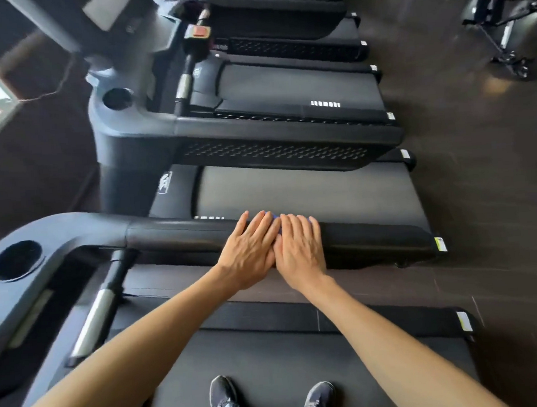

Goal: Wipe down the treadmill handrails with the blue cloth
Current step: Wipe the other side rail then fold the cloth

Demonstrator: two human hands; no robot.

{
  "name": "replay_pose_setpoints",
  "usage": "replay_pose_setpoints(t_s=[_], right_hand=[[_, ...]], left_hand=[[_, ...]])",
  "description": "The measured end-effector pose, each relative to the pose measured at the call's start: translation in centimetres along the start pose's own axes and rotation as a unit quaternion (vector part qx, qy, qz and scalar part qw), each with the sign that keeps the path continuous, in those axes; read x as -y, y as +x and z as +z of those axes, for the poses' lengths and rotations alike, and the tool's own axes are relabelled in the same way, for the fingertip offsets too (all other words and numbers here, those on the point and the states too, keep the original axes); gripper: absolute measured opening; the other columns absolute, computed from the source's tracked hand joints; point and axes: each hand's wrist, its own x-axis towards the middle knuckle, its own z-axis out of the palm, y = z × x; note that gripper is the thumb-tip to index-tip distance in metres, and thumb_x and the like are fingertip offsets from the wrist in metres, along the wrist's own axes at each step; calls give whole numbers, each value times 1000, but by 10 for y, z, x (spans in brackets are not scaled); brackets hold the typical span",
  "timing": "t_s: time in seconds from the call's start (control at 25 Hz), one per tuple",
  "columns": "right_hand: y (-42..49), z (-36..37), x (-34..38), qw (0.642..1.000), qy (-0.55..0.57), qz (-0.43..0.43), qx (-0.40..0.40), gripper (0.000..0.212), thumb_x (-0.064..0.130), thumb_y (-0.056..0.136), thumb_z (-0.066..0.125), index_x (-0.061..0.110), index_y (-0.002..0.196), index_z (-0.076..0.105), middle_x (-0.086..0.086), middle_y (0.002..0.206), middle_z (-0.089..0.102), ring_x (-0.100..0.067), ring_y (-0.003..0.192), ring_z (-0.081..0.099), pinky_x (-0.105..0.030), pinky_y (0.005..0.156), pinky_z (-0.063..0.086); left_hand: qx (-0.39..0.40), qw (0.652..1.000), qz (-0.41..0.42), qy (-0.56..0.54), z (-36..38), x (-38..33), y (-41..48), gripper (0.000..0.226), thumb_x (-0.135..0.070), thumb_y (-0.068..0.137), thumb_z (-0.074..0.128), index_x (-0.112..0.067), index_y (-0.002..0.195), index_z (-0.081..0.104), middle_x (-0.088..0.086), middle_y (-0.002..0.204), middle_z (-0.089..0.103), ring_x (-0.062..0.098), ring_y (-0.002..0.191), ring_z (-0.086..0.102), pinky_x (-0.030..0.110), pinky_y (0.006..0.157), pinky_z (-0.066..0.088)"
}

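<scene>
Blue cloth (276, 221) pressed onto handrail (183, 239) mid-frame by left grip (251, 249) and right grip (300, 252), side by side, fingers laid flat, uncurled.

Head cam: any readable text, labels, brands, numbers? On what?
Nothing legible.
Deck logo, next treadmill: blurred.
Handrail sticker, rail end: too small to read.
Deck sticker, near corner: too small to read.
Belt marks, farther treadmill: white bars, not letters.
Red button: no readable text.
</scene>
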Motion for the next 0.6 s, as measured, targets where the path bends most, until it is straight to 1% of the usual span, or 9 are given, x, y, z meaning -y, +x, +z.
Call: replay_pose_setpoints(t_s=[0.08,0.2,0.36,0.48,0.6], right_hand=[[13,8,50,1000,8,-14,4,46,31,102,28,8,134,52,-10,130,58,-29,119,52,-48,114,30],[34,17,129,998,16,-53,21,43,32,101,29,8,128,52,-10,119,59,-30,108,53,-47,108,35],[61,24,205,994,32,-90,55,44,35,100,22,11,119,53,-10,112,60,-29,100,55,-46,97,40],[71,30,227,990,36,-115,72,46,35,100,17,13,120,52,-9,115,61,-28,101,56,-45,93,43],[71,31,216,989,35,-133,61,39,33,102,26,13,122,52,-9,116,61,-27,101,56,-44,93,43]], left_hand=[[8,1000,-12,6,-9,45,-32,56,-36,106,26,-7,151,42,14,152,49,31,142,43,55,119,30],[4,999,-42,16,-29,112,-76,56,-38,103,32,-9,149,44,11,150,50,30,140,46,55,118,31],[9,997,-76,28,-47,176,-116,53,-37,104,37,-8,147,46,11,149,50,29,139,46,53,116,32],[10,993,-110,34,-48,191,-129,52,-34,105,33,-7,148,44,13,151,48,32,141,44,55,115,33],[1,990,-138,30,-39,176,-126,53,-30,104,30,-3,147,44,18,148,47,39,139,43,55,115,33]])
